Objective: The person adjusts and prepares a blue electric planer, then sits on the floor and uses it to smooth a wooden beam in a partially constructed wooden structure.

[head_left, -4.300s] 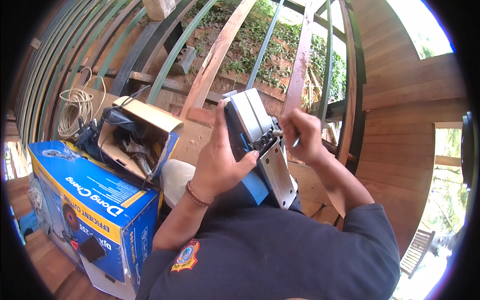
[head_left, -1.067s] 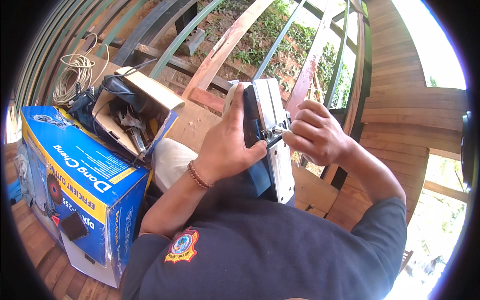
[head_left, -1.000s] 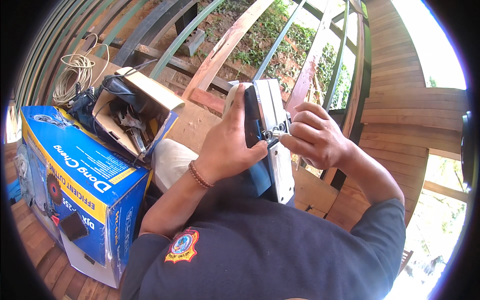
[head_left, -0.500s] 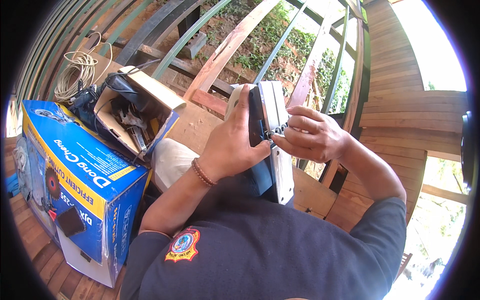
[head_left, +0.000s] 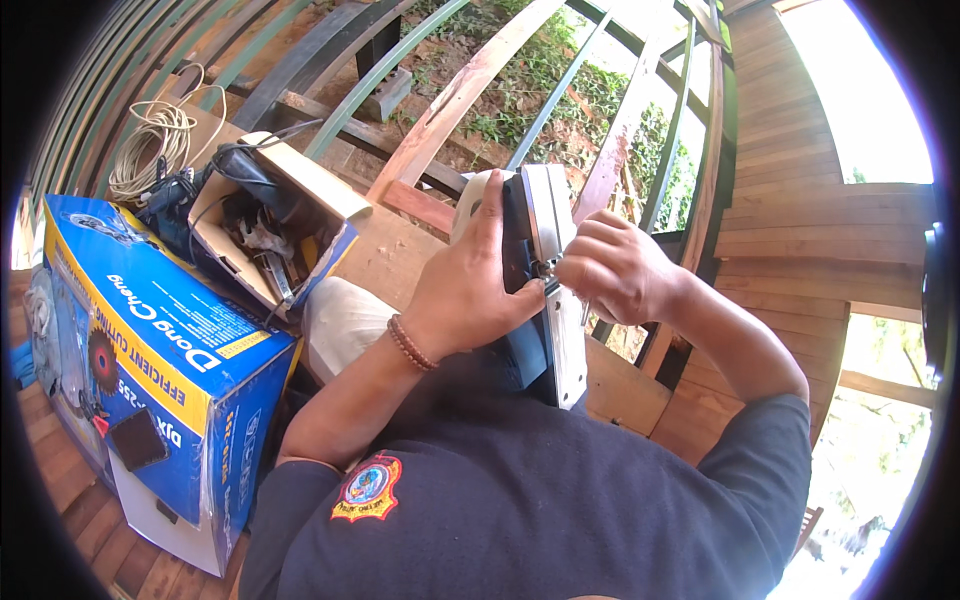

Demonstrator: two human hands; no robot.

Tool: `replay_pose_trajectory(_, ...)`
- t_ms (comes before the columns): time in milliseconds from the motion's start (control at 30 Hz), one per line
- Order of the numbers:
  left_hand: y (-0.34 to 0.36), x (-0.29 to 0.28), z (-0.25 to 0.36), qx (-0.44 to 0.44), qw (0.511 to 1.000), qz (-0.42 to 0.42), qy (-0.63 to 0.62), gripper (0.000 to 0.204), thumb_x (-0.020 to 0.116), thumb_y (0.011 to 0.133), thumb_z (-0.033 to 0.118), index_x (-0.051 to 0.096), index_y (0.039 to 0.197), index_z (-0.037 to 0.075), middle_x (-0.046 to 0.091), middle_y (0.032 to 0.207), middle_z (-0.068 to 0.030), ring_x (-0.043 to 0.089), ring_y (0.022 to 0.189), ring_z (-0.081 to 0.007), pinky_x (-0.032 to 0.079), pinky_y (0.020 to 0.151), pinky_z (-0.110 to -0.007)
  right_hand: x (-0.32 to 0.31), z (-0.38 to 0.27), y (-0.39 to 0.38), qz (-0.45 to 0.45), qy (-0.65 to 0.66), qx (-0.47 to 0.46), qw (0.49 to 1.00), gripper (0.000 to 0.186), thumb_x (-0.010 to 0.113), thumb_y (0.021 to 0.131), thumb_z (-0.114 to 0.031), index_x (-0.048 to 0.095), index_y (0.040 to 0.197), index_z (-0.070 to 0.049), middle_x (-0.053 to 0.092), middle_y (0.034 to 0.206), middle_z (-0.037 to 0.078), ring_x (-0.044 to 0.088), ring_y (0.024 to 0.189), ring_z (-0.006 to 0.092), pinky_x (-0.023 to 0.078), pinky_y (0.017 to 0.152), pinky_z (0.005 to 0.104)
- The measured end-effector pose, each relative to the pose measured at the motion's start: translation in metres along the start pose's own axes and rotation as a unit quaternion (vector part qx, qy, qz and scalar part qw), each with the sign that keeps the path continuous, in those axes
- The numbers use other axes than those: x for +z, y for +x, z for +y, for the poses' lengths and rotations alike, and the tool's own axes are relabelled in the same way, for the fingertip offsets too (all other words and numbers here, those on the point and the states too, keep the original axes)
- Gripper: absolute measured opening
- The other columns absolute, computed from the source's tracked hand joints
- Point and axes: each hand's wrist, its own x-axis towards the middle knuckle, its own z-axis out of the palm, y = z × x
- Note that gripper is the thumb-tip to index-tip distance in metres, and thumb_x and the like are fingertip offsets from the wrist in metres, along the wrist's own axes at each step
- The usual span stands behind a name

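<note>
A power tool (head_left: 566, 352) with a dark blue body and a long, pale metal base plate stands on edge close in front of my chest; its exact kind I cannot tell. My left hand (head_left: 470, 285) grips it from the left, thumb at the plate's edge and forefinger stretched up along the body. Against the plate's right side, my right hand (head_left: 622, 272) has its fingers curled and pinched, slightly blurred. A thin metal piece shows below those fingers, too small to name. Small metal fittings (head_left: 546, 270) sit at the gap in the plate, between the two hands.
At left stands a large blue and yellow carton (head_left: 150, 330). Behind it, an open cardboard box (head_left: 222, 255) holds dark tools and cable. A coil of pale cable (head_left: 150, 150) lies farther back. Wooden and metal bars (head_left: 450, 110) run across the far side, with plants and soil beyond.
My right hand has turned at the wrist, its fingers curling tighter and shifting slightly right, away from the fittings. The left hand and the power tool have hardly moved.
</note>
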Motion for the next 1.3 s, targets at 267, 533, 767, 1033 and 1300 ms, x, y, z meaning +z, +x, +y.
replay_pose_trajectory(267,-0.001,0.004,0.008,-0.006,1.000,0.020,0.016,0.125,0.079,0.084,0.049,0.001,0.167,-0.002,0.056,0.145,-0.0313,0.069,0.110,-0.0479,0.059,0.088,-0.050,0.037,-0.033,0.013,0.222,-0.010,0.211,0.952,0.022,0.076,0.079,-0.002,0.057,0.070,-0.008,0.055,0.059,0.005,0.055,0.050,0.0261,0.039,0.055,0.0367)
replay_pose_trajectory(533,-0.002,0.011,0.010,0.005,1.000,0.016,0.019,0.122,0.079,0.084,0.044,0.004,0.166,-0.003,0.053,0.150,-0.0273,0.066,0.120,-0.0446,0.059,0.091,-0.050,0.051,-0.043,0.013,0.307,-0.021,0.288,0.907,0.021,0.069,0.082,0.003,0.055,0.069,-0.005,0.055,0.059,0.007,0.054,0.050,0.0275,0.039,0.055,0.0375)
replay_pose_trajectory(767,-0.004,0.011,0.007,0.010,0.999,0.026,0.020,0.119,0.079,0.083,0.043,0.007,0.166,-0.003,0.051,0.151,-0.0289,0.068,0.113,-0.0475,0.059,0.090,-0.051,0.054,-0.044,0.020,0.319,-0.015,0.331,0.888,0.022,0.066,0.084,0.004,0.053,0.068,-0.004,0.054,0.060,0.009,0.054,0.050,0.0283,0.040,0.055,0.0376)
replay_pose_trajectory(1033,-0.004,0.014,-0.003,0.021,0.999,0.048,0.000,0.122,0.077,0.084,0.051,0.007,0.167,-0.004,0.038,0.161,-0.0330,0.055,0.136,-0.0463,0.048,0.111,-0.050,0.044,-0.028,0.007,0.241,-0.095,0.167,0.951,0.021,0.059,0.084,0.002,0.049,0.066,-0.003,0.043,0.059,0.011,0.047,0.049,0.0296,0.040,0.052,0.0387)
replay_pose_trajectory(1300,-0.023,-0.011,-0.006,-0.067,0.993,0.064,-0.070,0.102,0.081,0.080,0.047,0.034,0.160,0.005,0.052,0.148,-0.0242,0.059,0.128,-0.0435,0.050,0.107,-0.049,0.005,-0.032,0.141,0.092,0.060,0.277,0.955,0.017,0.069,0.089,0.000,0.065,0.106,0.000,0.066,0.090,0.017,0.069,0.079,0.0352,0.055,0.071,0.0408)
